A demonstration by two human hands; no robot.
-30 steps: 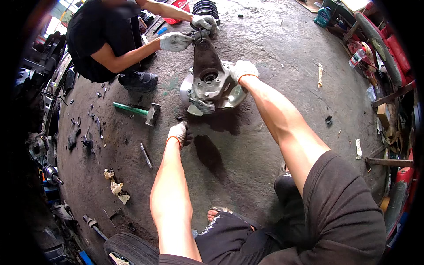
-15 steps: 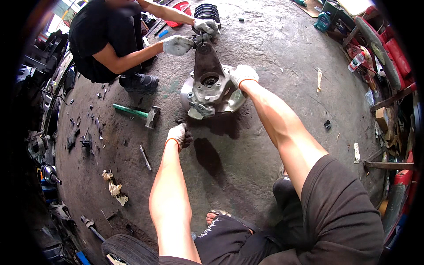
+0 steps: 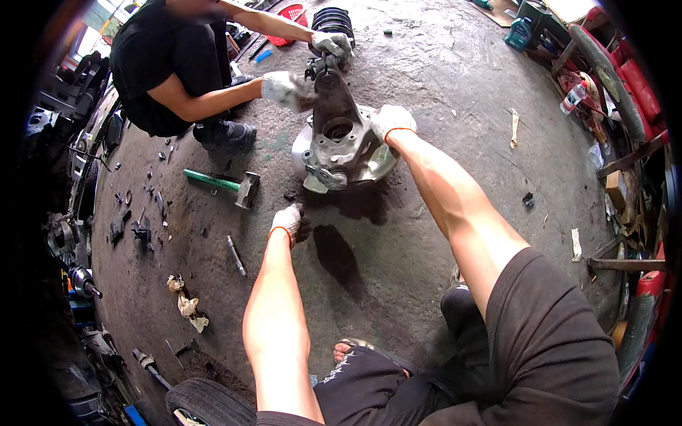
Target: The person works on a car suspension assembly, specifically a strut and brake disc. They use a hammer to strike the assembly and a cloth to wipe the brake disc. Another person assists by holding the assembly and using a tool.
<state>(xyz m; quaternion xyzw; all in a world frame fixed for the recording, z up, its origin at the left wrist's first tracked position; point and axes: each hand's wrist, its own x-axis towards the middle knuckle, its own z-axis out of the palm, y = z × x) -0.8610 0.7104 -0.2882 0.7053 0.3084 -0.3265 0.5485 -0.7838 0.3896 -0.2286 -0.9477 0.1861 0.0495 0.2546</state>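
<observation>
A grey metal steering knuckle (image 3: 339, 145) with a brake disc (image 3: 301, 153) behind it stands on the floor ahead of me. Its narrow top end meets a strut with a black coil spring (image 3: 332, 23). My right hand (image 3: 391, 119), in a white glove, is closed on the knuckle's right edge; the fingertips are partly hidden. Low in front of the knuckle, my gloved left hand (image 3: 290, 221) is curled closed, and its dark finger side hides whatever it may hold. A small dark piece (image 3: 290, 195) lies just beyond it. A co-worker's gloved hands (image 3: 286, 90) are at the knuckle's top.
To the left lie a green-handled hammer (image 3: 226, 184), a metal rod (image 3: 236, 255), crumpled paper (image 3: 186, 305) and several dark scraps. A tyre (image 3: 209, 401) is at the lower left. The co-worker (image 3: 170, 78) squats at the upper left. Bottles and a red-padded seat (image 3: 632, 89) line the right side.
My left hand has drawn back slightly toward me, away from the small dark piece. The co-worker's nearer hand has moved down and right along the knuckle, blurred. My right hand stays put.
</observation>
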